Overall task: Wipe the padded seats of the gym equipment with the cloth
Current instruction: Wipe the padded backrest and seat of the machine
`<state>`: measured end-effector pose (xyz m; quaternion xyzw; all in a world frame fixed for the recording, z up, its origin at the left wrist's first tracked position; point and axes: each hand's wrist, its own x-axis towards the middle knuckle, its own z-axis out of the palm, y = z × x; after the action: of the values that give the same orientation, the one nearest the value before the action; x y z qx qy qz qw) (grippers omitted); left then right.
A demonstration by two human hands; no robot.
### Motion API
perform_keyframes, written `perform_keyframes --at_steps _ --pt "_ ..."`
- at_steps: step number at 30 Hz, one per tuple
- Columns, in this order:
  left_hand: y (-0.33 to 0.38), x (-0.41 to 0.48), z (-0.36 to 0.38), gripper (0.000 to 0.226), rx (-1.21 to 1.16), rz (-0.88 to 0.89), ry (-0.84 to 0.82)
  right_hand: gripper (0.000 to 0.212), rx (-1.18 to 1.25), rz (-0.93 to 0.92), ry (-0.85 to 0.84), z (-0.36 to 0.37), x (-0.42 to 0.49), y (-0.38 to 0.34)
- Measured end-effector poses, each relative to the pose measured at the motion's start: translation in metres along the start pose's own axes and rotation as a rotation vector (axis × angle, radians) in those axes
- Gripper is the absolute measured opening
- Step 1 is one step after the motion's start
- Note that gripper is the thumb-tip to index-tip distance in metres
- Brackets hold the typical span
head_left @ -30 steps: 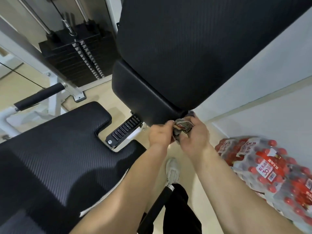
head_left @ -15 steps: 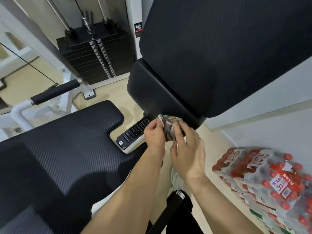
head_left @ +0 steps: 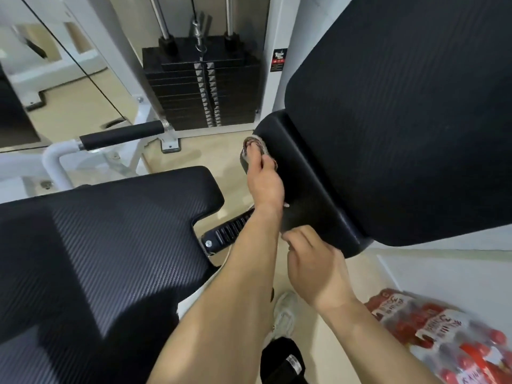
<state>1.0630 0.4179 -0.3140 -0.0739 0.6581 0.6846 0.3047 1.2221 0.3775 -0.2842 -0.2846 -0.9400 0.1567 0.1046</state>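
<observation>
My left hand (head_left: 264, 181) presses a small patterned grey cloth (head_left: 255, 146) against the far end of the side edge of a black padded back pad (head_left: 401, 115). The pad's smooth side face (head_left: 310, 189) runs from the cloth toward me. My right hand (head_left: 315, 267) hovers by the near lower corner of that side face, fingers loosely curled, holding nothing. A second black padded seat (head_left: 110, 245) with a notch lies low at the left.
A black weight stack (head_left: 202, 92) with cable stands behind. A white frame with a black foam handle (head_left: 122, 135) sits at left. A grooved footplate (head_left: 230, 231) lies between the pads. Shrink-wrapped red-capped bottles (head_left: 448, 342) are at bottom right by the wall.
Both hands held the cloth together near the pad's lower corner. Now my left hand alone has carried it up along the side edge, and my right hand has let go.
</observation>
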Motion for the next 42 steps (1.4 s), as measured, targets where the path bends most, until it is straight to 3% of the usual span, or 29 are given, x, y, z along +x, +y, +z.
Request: perform_keyframes --at_steps 4,7,11,14,18,22,26,30,34,39,42 --pt "-0.024 -0.029 -0.013 0.044 0.219 0.122 -0.014 0.025 0.031 0.005 0.033 -0.004 0.006 0.005" --pt "-0.047 -0.048 -0.026 0.045 0.324 -0.042 -0.007 0.026 0.039 -0.016 0.057 -0.009 0.002 0.010" --pt "-0.074 -0.070 -0.035 0.048 0.279 -0.254 -0.024 0.028 0.050 0.009 0.029 -0.019 -0.005 0.009" --pt "-0.061 -0.062 -0.031 0.047 0.272 -0.191 -0.033 0.028 0.066 0.025 0.011 -0.026 -0.007 0.007" --pt "-0.008 0.013 -0.021 0.047 0.250 -0.065 0.028 0.029 0.081 -0.006 0.025 -0.030 -0.002 0.005" --pt "-0.006 0.041 -0.030 0.048 0.268 -0.050 0.026 0.027 0.131 -0.072 0.098 -0.035 0.006 0.010" --pt "-0.047 -0.004 -0.029 0.049 0.316 -0.066 0.012 0.027 0.119 -0.089 0.115 -0.047 0.003 0.017" --pt "-0.087 -0.092 -0.021 0.045 0.314 -0.150 -0.048 0.029 0.078 0.016 0.044 -0.062 -0.009 0.022" --pt "-0.100 -0.166 -0.015 0.023 0.276 -0.197 -0.119 0.036 0.073 0.149 -0.026 -0.073 -0.016 0.022" --pt "-0.027 -0.106 0.003 0.044 0.423 -0.009 0.011 0.020 0.027 0.202 -0.113 -0.082 -0.022 0.028" --pt "0.025 -0.045 0.014 0.047 0.350 0.021 0.087 0.018 0.022 0.191 -0.113 -0.083 -0.027 0.039"
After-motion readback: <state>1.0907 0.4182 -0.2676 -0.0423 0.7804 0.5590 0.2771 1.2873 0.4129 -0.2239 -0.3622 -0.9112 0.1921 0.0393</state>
